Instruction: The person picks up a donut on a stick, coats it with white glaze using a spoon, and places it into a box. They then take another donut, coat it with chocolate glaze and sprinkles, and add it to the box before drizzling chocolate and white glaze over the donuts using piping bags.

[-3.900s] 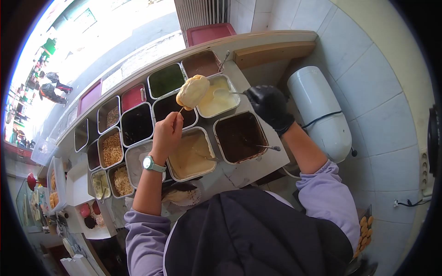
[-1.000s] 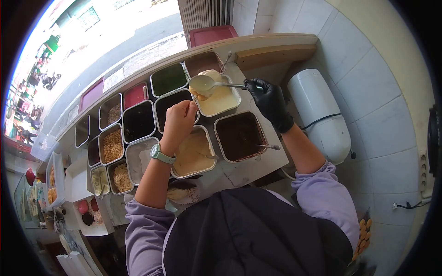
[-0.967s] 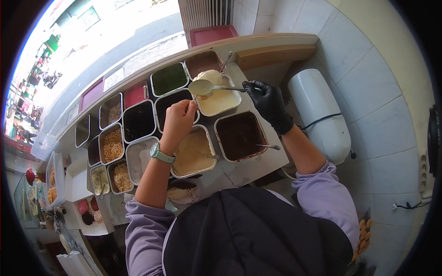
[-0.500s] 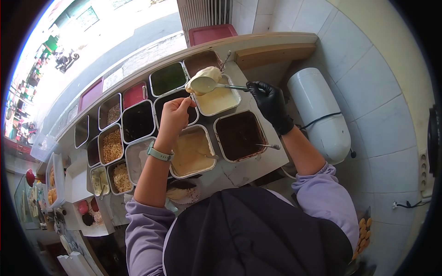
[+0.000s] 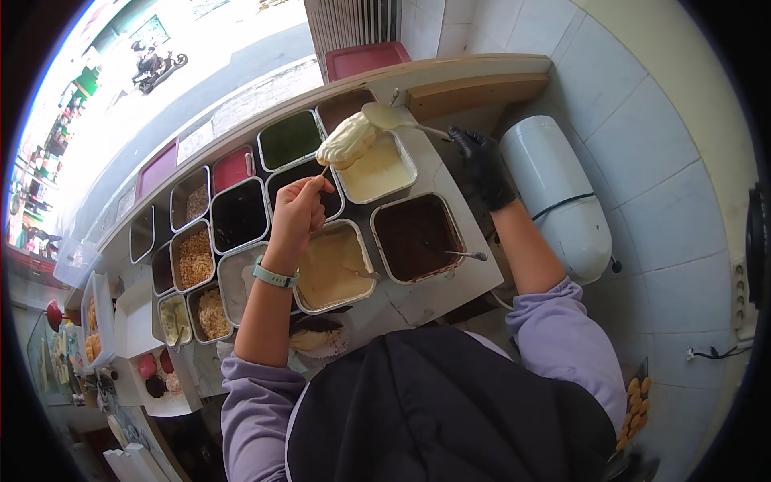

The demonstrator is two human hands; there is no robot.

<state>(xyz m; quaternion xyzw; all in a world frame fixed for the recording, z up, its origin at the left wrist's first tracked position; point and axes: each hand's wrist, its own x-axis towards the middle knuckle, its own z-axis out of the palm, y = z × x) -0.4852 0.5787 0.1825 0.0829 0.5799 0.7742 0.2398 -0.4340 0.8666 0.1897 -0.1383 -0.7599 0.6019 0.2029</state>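
Note:
My left hand [image 5: 297, 215] is closed around the thin stick of a ridged treat on a stick [image 5: 345, 145], which is thickly coated in pale cream. My gloved right hand [image 5: 484, 167] grips the handle of a spoon [image 5: 384, 117], whose cream-smeared bowl is at the treat's upper right end. Below them is a metal tub of pale cream sauce [image 5: 377, 178]. Nearer to me stand a tub of dark chocolate sauce [image 5: 414, 241], with a utensil handle sticking out, and a tub of tan sauce [image 5: 329, 269].
Further tubs hold green sauce [image 5: 289, 138], dark sauce [image 5: 239, 213] and chopped nuts [image 5: 195, 255]. An open white box [image 5: 173, 398] with coloured treats stands at left. A white cylindrical appliance [image 5: 554, 193] is close to my right arm. A wooden ledge [image 5: 474, 95] borders the counter.
The spoon has moved up and right, from over the treat to its far end. The treat has tilted and shows its ridged coated side. My right hand has shifted slightly right.

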